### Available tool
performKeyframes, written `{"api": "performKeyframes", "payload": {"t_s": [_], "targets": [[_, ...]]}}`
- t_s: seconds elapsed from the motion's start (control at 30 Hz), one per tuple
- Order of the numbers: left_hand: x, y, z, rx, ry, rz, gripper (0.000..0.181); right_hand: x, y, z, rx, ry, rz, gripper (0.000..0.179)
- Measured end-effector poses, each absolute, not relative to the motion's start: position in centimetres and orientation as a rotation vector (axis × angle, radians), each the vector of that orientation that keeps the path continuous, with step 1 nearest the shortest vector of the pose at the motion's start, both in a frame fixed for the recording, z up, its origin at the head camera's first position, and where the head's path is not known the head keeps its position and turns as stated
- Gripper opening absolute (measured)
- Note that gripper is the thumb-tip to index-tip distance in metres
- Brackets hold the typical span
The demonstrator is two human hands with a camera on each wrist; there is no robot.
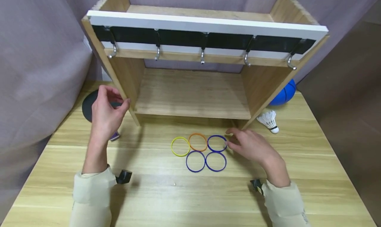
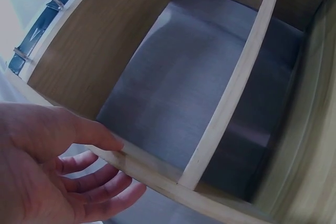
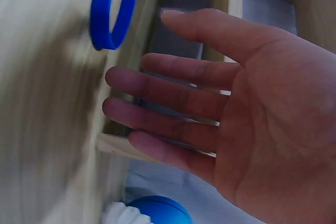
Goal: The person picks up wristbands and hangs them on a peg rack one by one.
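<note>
A wooden shelf stands before me, with a row of several metal hooks along its top front. My left hand holds the shelf's left side panel. Its thumb lies on the front edge and the other fingers curl along the outer face. My right hand is beside the blue rings, near the right panel's foot. In the right wrist view its fingers are spread and loosely extended, holding nothing. A yellow ring and an orange ring lie against the blue ones on the table.
A white shuttlecock and a blue ball are right of the shelf. A black round object sits behind my left hand, and a small purple item lies near that wrist. Grey cloth hangs around the table.
</note>
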State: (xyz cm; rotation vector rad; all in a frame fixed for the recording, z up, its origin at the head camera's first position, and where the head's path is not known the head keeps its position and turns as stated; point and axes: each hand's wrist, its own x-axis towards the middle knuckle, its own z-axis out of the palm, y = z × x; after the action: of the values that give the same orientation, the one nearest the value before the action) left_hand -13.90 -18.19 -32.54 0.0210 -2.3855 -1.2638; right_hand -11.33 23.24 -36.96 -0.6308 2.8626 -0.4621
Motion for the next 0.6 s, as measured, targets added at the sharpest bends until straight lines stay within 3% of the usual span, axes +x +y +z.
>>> {"api": "performKeyframes", "payload": {"t_s": [0.6], "targets": [[-13.8,-18.0,-32.5,0.036,-2.387,-1.285,0.036,-12.7,22.9,-39.3,-0.547,2.919,-0.436,0.013]]}}
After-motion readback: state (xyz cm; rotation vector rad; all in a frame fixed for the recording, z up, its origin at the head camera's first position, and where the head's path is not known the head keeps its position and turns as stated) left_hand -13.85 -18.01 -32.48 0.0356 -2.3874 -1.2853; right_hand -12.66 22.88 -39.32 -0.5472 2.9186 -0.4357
